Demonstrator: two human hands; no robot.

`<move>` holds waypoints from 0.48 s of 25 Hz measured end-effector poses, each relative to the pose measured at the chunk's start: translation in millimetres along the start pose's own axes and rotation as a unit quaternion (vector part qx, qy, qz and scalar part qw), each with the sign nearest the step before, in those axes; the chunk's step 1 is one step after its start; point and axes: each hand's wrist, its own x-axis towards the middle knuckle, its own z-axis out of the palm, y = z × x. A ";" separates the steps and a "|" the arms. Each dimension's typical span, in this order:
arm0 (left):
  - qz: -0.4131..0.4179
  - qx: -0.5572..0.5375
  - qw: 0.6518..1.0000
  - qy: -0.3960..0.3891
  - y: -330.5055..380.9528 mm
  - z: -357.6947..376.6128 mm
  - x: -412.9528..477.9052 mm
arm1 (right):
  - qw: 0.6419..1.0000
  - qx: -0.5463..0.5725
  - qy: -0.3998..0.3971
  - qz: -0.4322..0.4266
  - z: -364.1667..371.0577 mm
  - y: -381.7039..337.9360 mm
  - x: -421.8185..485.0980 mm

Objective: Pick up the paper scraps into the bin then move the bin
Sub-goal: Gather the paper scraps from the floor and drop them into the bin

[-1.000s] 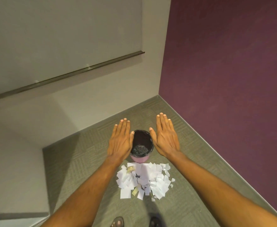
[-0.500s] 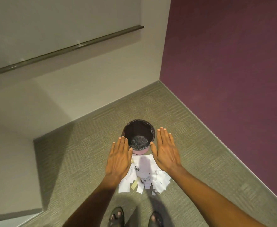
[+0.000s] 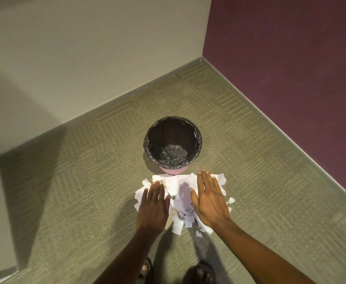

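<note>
A small pink bin (image 3: 173,171) with a black liner stands upright on the carpet, its inside showing only crumpled liner. Just in front of it lies a heap of white paper scraps (image 3: 180,187). My left hand (image 3: 153,206) is flat, palm down, over the left side of the heap, fingers together and straight. My right hand (image 3: 210,198) is flat over the right side, fingers slightly spread. Neither hand holds anything. Both hands hide part of the scraps; whether the palms touch the paper I cannot tell.
Green-grey carpet (image 3: 86,181) covers the floor of a room corner. A beige wall (image 3: 86,58) runs behind and left, a purple wall (image 3: 291,58) on the right. My sandalled feet (image 3: 200,273) stand at the bottom edge.
Both hands have drawn back from beside the bin's rim and lowered over the scrap heap. The view has tilted down and closer to the floor.
</note>
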 end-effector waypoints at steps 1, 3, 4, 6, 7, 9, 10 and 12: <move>-0.001 0.001 1.000 0.003 -5.2 18.6 10.1 | 1.000 -0.006 -0.007 -0.002 21.7 3.5 7.4; -0.005 0.001 1.000 0.000 -14.5 50.4 30.4 | 0.999 -0.022 -0.024 -0.006 58.9 11.1 22.5; -0.010 0.003 1.000 -0.005 -19.2 66.3 40.3 | 0.999 -0.028 -0.031 -0.007 77.6 14.7 30.7; -0.012 0.003 1.000 -0.019 -27.7 98.5 60.2 | 0.998 -0.036 -0.048 -0.010 115.6 23.8 47.3; -0.009 0.003 1.000 -0.018 -32.1 114.2 70.7 | 0.998 -0.039 -0.042 -0.017 134.6 29.2 56.7; -0.004 -0.002 1.000 -0.015 -39.4 140.3 91.3 | 0.998 -0.031 -0.046 -0.031 167.8 39.3 78.1; -0.001 0.002 1.000 -0.012 -43.8 153.4 100.3 | 0.998 -0.028 -0.056 -0.032 180.4 42.8 88.3; 0.016 0.015 1.000 0.015 -53.6 183.7 118.3 | 0.995 -0.043 -0.080 -0.036 204.4 48.4 108.6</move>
